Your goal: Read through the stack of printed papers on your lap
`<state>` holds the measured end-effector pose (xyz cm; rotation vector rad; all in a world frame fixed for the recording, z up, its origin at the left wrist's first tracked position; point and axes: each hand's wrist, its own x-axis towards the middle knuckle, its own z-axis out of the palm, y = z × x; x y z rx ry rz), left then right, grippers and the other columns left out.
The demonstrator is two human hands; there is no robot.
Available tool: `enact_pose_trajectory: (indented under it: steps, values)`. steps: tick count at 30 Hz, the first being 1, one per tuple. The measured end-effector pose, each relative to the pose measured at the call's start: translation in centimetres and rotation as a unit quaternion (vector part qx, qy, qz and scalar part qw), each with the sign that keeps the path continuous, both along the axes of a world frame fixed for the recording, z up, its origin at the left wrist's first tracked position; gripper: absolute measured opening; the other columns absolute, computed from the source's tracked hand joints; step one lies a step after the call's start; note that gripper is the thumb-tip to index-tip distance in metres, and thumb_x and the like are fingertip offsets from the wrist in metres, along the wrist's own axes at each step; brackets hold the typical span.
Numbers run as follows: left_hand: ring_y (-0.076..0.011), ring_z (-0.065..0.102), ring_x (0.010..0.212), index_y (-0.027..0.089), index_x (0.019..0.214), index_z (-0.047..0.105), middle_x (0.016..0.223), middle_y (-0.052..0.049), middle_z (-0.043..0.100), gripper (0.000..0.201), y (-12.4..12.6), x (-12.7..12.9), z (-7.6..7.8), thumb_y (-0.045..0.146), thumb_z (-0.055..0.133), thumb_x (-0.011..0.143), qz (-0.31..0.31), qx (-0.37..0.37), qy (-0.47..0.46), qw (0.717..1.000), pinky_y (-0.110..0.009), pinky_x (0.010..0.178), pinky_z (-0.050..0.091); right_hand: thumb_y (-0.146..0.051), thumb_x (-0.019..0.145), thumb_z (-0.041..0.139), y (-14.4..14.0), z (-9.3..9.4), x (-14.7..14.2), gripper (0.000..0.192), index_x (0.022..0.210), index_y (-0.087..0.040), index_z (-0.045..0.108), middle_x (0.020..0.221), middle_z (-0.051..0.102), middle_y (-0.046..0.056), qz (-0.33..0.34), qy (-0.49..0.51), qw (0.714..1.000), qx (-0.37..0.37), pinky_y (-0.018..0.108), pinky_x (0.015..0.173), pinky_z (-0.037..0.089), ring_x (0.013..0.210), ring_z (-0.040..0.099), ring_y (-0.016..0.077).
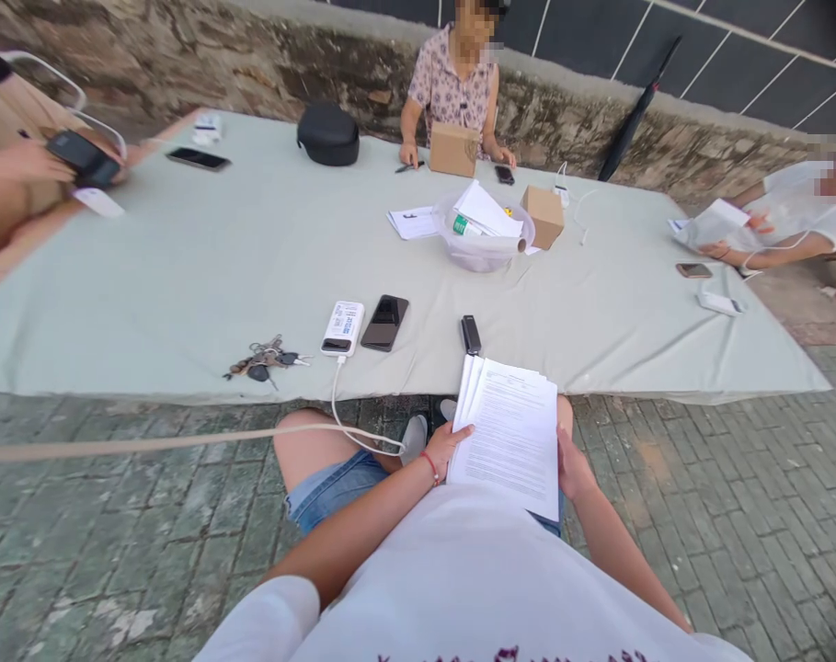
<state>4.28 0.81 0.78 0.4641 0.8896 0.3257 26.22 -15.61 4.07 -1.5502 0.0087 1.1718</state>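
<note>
A stack of printed paper sheets [507, 428] rests over my lap, its top end reaching the table edge. My left hand [448, 448] grips the stack's left side, thumb on top and fingers hidden beneath. Against the right edge lies my right hand [573, 467], its fingers partly hidden behind the sheets. The sheets at the left are slightly fanned. Just beyond the stack's top sits a black stapler-like object [471, 335]. A dark phone [385, 323] and a white power bank [343, 328] with a white cable lie to the left, and a bunch of keys [266, 359] farther left.
A clear plastic bowl [483, 253] holding papers and a roll stands mid-table on the cloth [183, 248]. Near it are cardboard boxes [453, 150] and a black case [327, 135]. One person sits opposite, another at the right with papers, another at the left holding a black device [83, 158].
</note>
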Motion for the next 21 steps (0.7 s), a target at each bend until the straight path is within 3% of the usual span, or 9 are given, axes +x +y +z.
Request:
enact_pose_trajectory:
  steps: [4, 8, 12, 17, 21]
  values:
    - [-0.0255, 0.074, 0.079, 0.012, 0.091, 0.075, 0.084, -0.011, 0.078, 0.043, -0.3, -0.3, 0.3, 0.048, 0.087, 0.07, 0.017, -0.048, -0.014, 0.999, -0.036, 0.076, 0.057, -0.039, 0.063, 0.092, 0.6, -0.7, 1.1, 0.054, 0.11, -0.018, 0.075, 0.11, 0.08, 0.011, 0.033, -0.036, 0.999, -0.019, 0.047, 0.102, 0.06, 0.11, 0.075, 0.0341]
    - [-0.0181, 0.067, 0.064, 0.014, 0.074, 0.071, 0.07, -0.005, 0.073, 0.029, -0.5, -0.6, 0.0, 0.032, 0.09, 0.061, -0.005, -0.007, 0.028, 1.0, -0.029, 0.063, 0.051, -0.04, 0.065, 0.09, 0.2, -1.4, 2.2, 0.05, 0.107, -0.018, 0.075, 0.107, 0.081, 0.013, 0.009, -0.068, 0.997, -0.035, 0.049, 0.096, 0.063, 0.105, 0.076, 0.0352]
    - [-0.0199, 0.068, 0.066, 0.015, 0.066, 0.066, 0.067, -0.003, 0.072, 0.039, -0.5, -0.4, -0.4, 0.03, 0.097, 0.048, -0.009, 0.051, 0.039, 0.998, -0.031, 0.067, 0.052, -0.042, 0.069, 0.088, -0.7, -1.7, 2.4, 0.05, 0.11, -0.018, 0.074, 0.107, 0.08, 0.013, 0.025, -0.054, 0.998, -0.029, 0.05, 0.097, 0.063, 0.106, 0.076, 0.0347]
    - [-0.0274, 0.073, 0.079, 0.014, 0.088, 0.071, 0.084, -0.008, 0.078, 0.057, 0.0, -0.1, -0.5, 0.035, 0.101, 0.043, 0.027, 0.047, 0.067, 0.996, -0.04, 0.077, 0.057, -0.038, 0.067, 0.09, -1.8, -1.3, 1.3, 0.051, 0.112, -0.02, 0.074, 0.115, 0.079, 0.012, 0.057, -0.042, 0.997, -0.026, 0.05, 0.101, 0.061, 0.118, 0.072, 0.035]
    - [-0.0302, 0.075, 0.087, 0.014, 0.101, 0.071, 0.093, -0.012, 0.079, 0.062, 0.2, -0.4, -0.5, 0.037, 0.1, 0.05, 0.035, 0.005, 0.037, 0.999, -0.044, 0.084, 0.059, -0.036, 0.064, 0.09, -2.1, -0.7, 1.0, 0.046, 0.104, -0.019, 0.076, 0.112, 0.079, 0.013, 0.06, -0.085, 0.994, -0.045, 0.05, 0.101, 0.06, 0.118, 0.071, 0.0364]
